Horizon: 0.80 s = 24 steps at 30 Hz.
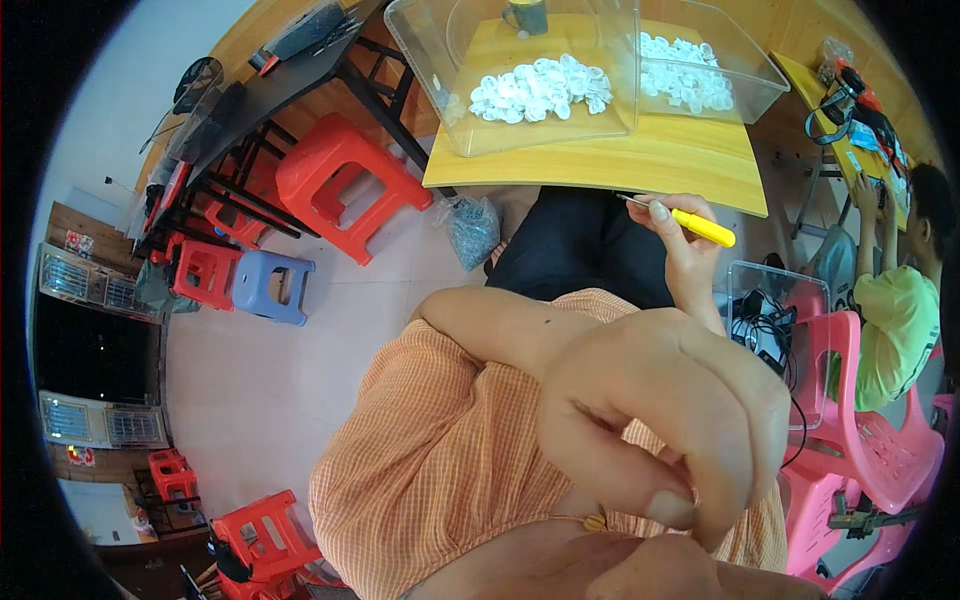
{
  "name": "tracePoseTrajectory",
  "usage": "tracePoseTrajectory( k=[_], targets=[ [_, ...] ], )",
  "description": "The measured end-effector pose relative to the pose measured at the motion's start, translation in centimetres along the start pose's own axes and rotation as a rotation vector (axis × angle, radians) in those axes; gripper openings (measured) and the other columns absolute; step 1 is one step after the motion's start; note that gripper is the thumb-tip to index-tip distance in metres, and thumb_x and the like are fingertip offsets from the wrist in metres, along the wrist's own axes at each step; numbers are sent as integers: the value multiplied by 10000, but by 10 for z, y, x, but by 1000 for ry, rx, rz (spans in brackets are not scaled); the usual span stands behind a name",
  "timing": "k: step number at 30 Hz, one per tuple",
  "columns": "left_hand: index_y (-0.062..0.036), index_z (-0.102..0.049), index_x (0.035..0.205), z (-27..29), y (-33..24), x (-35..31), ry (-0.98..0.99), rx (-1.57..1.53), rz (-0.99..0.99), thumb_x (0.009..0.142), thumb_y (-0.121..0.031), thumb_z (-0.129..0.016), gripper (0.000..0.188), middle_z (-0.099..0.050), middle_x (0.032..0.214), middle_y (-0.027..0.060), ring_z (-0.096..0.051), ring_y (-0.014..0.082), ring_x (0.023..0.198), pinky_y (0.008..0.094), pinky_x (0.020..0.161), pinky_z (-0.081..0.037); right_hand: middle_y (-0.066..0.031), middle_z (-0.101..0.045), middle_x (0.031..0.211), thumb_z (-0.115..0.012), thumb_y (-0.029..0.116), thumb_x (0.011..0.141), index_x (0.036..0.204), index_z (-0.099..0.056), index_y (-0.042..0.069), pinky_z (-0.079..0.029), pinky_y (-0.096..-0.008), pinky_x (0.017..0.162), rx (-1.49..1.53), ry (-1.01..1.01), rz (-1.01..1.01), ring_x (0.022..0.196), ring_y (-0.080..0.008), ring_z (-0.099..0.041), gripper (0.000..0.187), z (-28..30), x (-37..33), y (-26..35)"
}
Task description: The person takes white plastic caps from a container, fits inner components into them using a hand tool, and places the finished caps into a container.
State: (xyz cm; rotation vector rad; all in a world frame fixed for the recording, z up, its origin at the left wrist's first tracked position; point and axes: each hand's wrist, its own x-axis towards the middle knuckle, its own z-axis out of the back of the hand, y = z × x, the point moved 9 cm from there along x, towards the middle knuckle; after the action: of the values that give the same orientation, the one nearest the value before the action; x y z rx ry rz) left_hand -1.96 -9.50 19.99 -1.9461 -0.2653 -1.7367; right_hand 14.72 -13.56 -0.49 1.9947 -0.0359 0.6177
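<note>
My left hand (660, 410) is raised close to the camera, its arm crossing my body from the left. Its fingers are curled, and thumb and fingertips come together; whatever might be between them is hidden. Beyond it, my right hand (690, 250) is above my lap near the table's front edge. It grips a yellow-handled tool (703, 228) with a thin metal shaft, pointing left; the tip is too small to make out. On the table, small white plastic pieces (540, 88) lie heaped in a clear bin (460, 135). More white pieces (685, 72) fill a second clear bin (755, 95).
The yellow table (600, 155) has a dark mug (526, 17) at its far side. Red stools (345, 185) and a blue stool (272, 287) stand left. Right are a clear crate with cables (765, 325), pink chairs (845, 370) and another person (900, 320) at a table.
</note>
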Motion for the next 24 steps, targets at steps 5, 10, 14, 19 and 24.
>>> tracePoseTrajectory(
  k=[5,10,14,19,24],
  targets=[
    [-20,-623,906,-17,-2,6,5,264,65,851,-144,-573,144,-601,884,118,-617,236,738,332,621,-495,-151,-642,972,-624,61,897,986,-576,-16,-559,-354,835,-13,9,-8,911,-233,-662,127,-2,1,-4],
    [-176,-606,1222,-29,33,11,370,-159,875,950,-244,-563,284,-616,1185,100,-551,231,1099,237,913,-468,-155,-643,979,-621,49,894,988,-574,-23,-555,-352,838,6,-2,-13,910,-239,-663,127,-5,1,-4],
    [-112,-613,1100,-50,31,-20,548,49,900,889,-241,-580,250,-624,1040,113,-598,243,915,319,757,-486,-160,-644,991,-620,39,892,986,-576,-25,-550,-354,851,-10,-13,-3,917,-242,-662,122,1,1,-3],
    [-48,-620,978,-63,34,-54,763,245,900,828,-238,-597,243,-632,895,126,-644,255,731,401,602,-503,-159,-643,996,-630,51,892,989,-575,-21,-549,-360,857,-6,-17,6,923,-245,-660,133,0,2,5],
    [-50,-669,946,26,10,-55,574,437,552,885,-221,-623,188,-675,952,86,-651,221,842,328,705,-531,-139,-646,972,-637,57,888,973,-586,-21,-551,-345,844,8,-32,-11,906,-227,-661,126,4,1,5]
  ],
)
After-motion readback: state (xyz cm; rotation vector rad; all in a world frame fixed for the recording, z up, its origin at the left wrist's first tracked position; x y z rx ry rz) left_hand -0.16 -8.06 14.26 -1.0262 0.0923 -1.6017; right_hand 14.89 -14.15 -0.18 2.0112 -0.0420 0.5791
